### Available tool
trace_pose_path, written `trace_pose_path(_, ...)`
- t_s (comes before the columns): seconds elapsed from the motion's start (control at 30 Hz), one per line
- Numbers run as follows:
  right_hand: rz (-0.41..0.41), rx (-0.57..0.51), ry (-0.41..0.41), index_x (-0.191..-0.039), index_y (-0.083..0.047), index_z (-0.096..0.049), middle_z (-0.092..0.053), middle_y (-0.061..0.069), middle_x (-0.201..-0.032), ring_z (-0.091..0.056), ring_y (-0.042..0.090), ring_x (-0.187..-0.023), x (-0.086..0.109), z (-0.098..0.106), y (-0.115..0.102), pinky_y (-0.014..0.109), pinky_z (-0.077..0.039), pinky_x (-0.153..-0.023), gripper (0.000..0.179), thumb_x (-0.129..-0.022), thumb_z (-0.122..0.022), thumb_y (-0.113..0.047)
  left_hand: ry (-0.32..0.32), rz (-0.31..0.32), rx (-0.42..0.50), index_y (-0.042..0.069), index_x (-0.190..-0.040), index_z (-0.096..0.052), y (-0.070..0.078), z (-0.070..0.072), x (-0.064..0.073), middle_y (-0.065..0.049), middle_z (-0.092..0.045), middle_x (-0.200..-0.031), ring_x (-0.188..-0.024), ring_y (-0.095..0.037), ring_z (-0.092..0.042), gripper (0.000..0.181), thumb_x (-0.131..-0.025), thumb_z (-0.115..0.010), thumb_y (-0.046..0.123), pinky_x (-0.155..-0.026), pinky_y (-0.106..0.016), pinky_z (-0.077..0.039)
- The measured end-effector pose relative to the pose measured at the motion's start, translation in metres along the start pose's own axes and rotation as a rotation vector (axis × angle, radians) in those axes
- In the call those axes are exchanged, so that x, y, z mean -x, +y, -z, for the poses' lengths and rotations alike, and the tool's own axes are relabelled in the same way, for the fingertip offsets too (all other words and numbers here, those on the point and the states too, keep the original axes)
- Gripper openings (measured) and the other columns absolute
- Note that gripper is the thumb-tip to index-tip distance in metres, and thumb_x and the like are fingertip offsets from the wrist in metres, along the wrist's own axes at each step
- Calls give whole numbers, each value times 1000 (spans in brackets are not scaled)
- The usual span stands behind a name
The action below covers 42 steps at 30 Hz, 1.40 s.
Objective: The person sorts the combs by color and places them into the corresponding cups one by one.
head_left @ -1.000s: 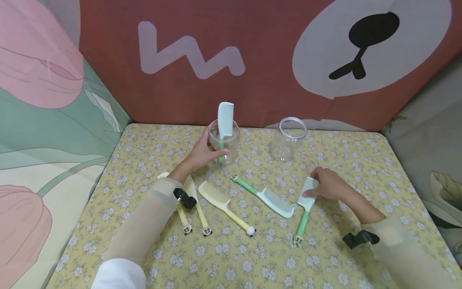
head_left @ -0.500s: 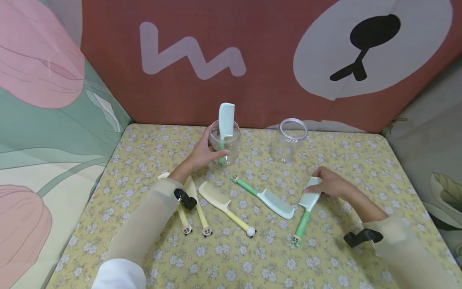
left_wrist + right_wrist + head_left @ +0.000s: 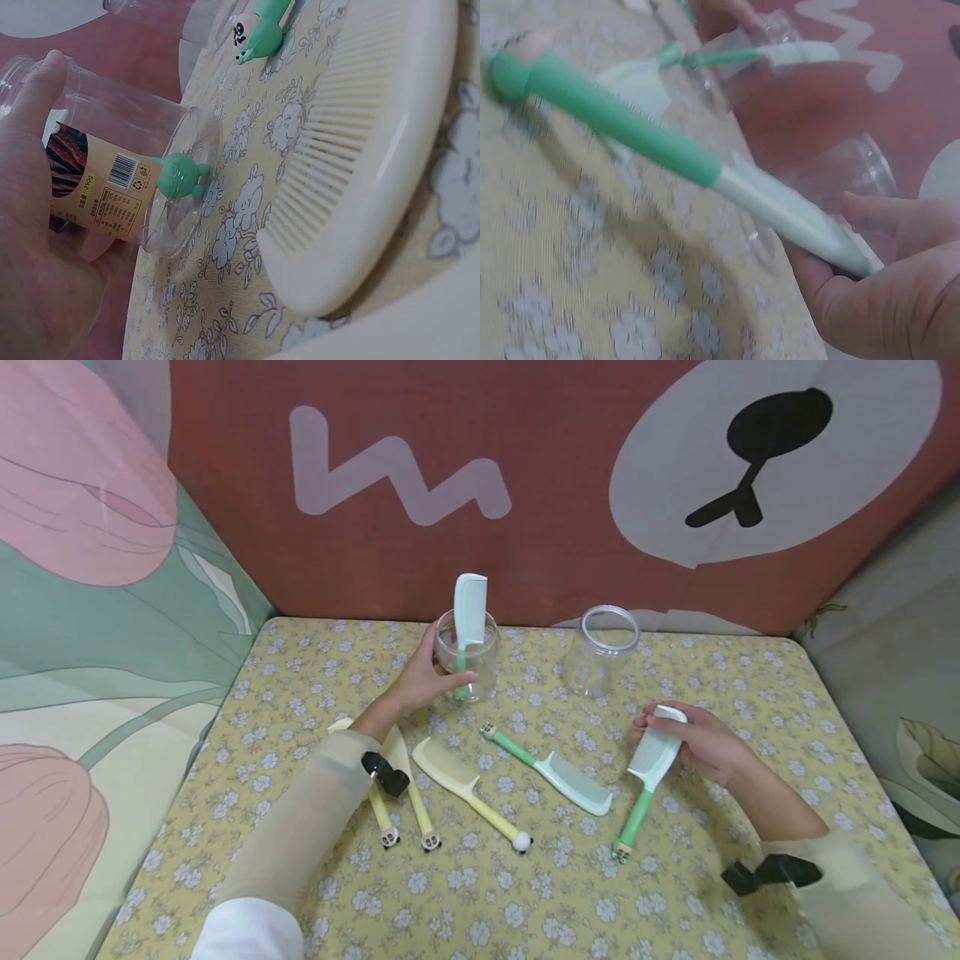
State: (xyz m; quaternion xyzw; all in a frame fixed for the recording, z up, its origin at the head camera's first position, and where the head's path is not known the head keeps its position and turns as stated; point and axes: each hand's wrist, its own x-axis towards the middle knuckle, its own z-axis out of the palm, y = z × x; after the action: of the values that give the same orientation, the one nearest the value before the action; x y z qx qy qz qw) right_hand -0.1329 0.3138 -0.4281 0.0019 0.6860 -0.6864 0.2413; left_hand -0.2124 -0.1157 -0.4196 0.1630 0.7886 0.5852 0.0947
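My left hand (image 3: pixel 416 681) grips a clear plastic jar (image 3: pixel 486 678) at the back middle of the table. A pale green comb (image 3: pixel 470 610) stands in it, teeth end up, handle down. The left wrist view shows the jar's printed label (image 3: pixel 105 184). On the right, my right hand (image 3: pixel 705 743) holds another green-handled comb (image 3: pixel 636 820) by its toothed end. That comb slants, its handle tip pointing toward me; the right wrist view shows the handle (image 3: pixel 630 135) raised off the cloth. A third green-handled comb (image 3: pixel 573 781) lies between the hands.
A second clear jar (image 3: pixel 600 664) stands at the back right. One cream comb with a yellow handle (image 3: pixel 491 814) lies in the middle. Two more yellow-handled combs (image 3: pixel 420 806) lie partly under my left forearm. Fabric walls (image 3: pixel 555 527) rise behind and beside the table.
My right hand has turned and lifted the green-handled comb off the table, shifting slightly right, with its toothed face now tilted up. The left hand and its jar have stayed put.
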Motion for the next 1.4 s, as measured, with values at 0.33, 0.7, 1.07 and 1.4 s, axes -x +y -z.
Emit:
trace_pose_path(0.33,79,-277,-60,-122,-15,-66,-72,4,-121,-71,18,-110,12,-19,-10,29,-57,-90,25,-110,-44,-10,10,-7,11,20,-164,-8,-12,0,-5,-13,-26,-164,-150,-31,-28,104,-90,-80,12,-120,-49,-29)
trace_pose_path(0.7,137,-48,-9,-126,-19,-67,-72,0,-122,-71,15,-109,19,-38,-25,26,-56,-89,24,-108,-51,-22,4,-8,3,14,-164,-10,-2,0,-2,-15,-26,-164,-150,-32,-28,102,-90,-79,10,-120,-49,-29)
trace_pose_path(1.07,338,-58,-45,-131,-5,-66,-72,5,-123,-71,17,-110,34,-38,-58,23,-54,-92,30,-110,-45,-11,6,-3,10,14,-164,-9,-2,0,-1,-16,-25,-164,-150,-33,-28,102,-90,-79,9,-120,-49,-29)
trace_pose_path(1.4,443,-44,-21,-133,0,-63,-72,6,-124,-70,17,-111,36,-35,-87,25,-55,-92,31,-109,-45,-7,7,5,9,14,-164,-9,-2,0,-1,-16,-24,-164,-151,-34,-27,101,-90,-79,9,-120,-50,-29)
